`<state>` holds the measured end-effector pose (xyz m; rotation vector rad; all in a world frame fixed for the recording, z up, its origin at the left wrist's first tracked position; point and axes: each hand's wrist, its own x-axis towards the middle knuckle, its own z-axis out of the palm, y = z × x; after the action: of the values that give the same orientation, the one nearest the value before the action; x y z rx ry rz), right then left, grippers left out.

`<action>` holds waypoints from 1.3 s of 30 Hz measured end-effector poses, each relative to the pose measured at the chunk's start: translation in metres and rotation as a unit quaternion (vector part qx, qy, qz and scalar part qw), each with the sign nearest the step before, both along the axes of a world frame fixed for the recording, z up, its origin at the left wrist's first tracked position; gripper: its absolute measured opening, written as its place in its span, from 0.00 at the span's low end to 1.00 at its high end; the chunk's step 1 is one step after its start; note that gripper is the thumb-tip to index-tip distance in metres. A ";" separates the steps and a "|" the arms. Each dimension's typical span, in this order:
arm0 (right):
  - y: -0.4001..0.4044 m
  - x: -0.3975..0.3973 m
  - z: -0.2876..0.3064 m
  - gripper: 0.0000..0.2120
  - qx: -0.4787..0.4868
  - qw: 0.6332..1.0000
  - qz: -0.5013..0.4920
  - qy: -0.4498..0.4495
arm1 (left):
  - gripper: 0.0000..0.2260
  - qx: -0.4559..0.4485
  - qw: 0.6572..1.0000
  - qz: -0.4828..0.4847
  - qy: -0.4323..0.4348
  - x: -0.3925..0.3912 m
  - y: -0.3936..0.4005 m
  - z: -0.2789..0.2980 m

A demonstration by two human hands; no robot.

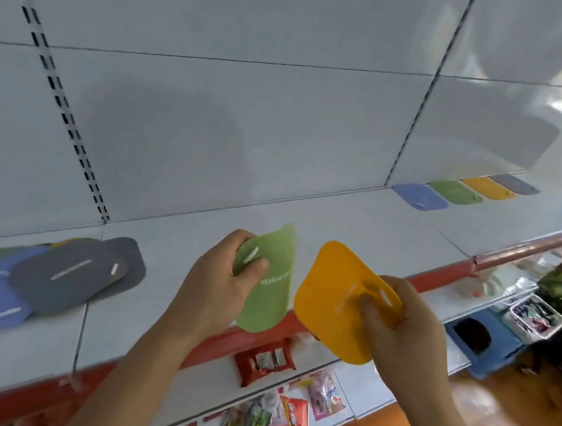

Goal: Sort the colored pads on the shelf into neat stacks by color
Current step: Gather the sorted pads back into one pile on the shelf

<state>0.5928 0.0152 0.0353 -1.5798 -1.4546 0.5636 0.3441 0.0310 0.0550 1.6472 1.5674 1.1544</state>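
Two pads are in the air right now, one per hand. The left hand [222,276] has its fingers and thumb curled round the slotted end of a green pad [267,287], and the right hand [396,321] pinches a yellow pad [329,306] the same way. My guess is they're held apart so each colour can go straight to its own stack. Those stacks sit at the far right of the shelf [341,215]: blue stack [420,196], green stack [455,191], yellow stack [488,188], grey stack [515,184], in a tidy row along the back wall. The unsorted heap [43,279] of grey, blue and green pads lies at the left, overlapping loosely. There's open shelf between heap and row, so plenty of room to carry across. The red front edge [438,276] runs just under both hands, and both pads overhang it.
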 end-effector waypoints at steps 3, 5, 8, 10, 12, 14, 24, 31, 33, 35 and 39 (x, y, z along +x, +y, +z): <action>0.001 0.067 -0.008 0.15 -0.003 0.999 -0.025 0.020 | 0.02 0.006 1.000 -0.024 0.000 0.067 0.013 -0.003; 0.001 0.108 -0.012 0.14 -0.003 0.998 -0.051 0.033 | 0.05 0.003 0.999 -0.047 0.002 0.107 0.023 -0.003; 0.007 0.158 -0.015 0.14 0.006 0.994 -0.088 0.057 | 0.08 -0.006 0.997 -0.072 0.011 0.157 0.045 -0.002; 0.015 0.183 -0.018 0.15 0.009 0.991 -0.112 0.072 | 0.07 -0.006 0.998 -0.064 0.019 0.183 0.064 -0.004; 0.025 0.204 -0.020 0.14 0.003 0.989 -0.129 0.078 | 0.06 -0.010 0.998 -0.063 0.019 0.206 0.084 -0.008; 0.037 0.222 -0.020 0.14 -0.001 0.987 -0.139 0.076 | 0.05 -0.017 0.997 -0.073 0.015 0.229 0.105 -0.010; 0.124 0.322 -0.008 0.08 0.019 0.978 -0.205 0.043 | 0.07 -0.015 0.987 -0.158 -0.021 0.341 0.220 -0.012; 0.181 0.388 -0.023 0.09 0.005 0.975 -0.217 0.047 | 0.07 -0.021 0.988 -0.150 -0.015 0.403 0.281 -0.022; 0.200 0.412 -0.026 0.08 0.001 0.977 -0.207 0.055 | 0.07 -0.027 0.989 -0.144 -0.017 0.423 0.296 -0.023; 0.220 0.438 -0.029 0.08 0.002 0.980 -0.191 0.061 | 0.07 -0.028 0.991 -0.127 -0.016 0.446 0.310 -0.026; 0.257 0.500 -0.031 0.09 -0.001 0.988 -0.141 0.058 | 0.08 -0.039 0.997 -0.060 -0.039 0.496 0.331 -0.040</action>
<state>1.0932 0.2724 0.0043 -1.6891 -1.1206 0.4827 0.8399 0.3624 0.0154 1.6024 1.4282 1.0681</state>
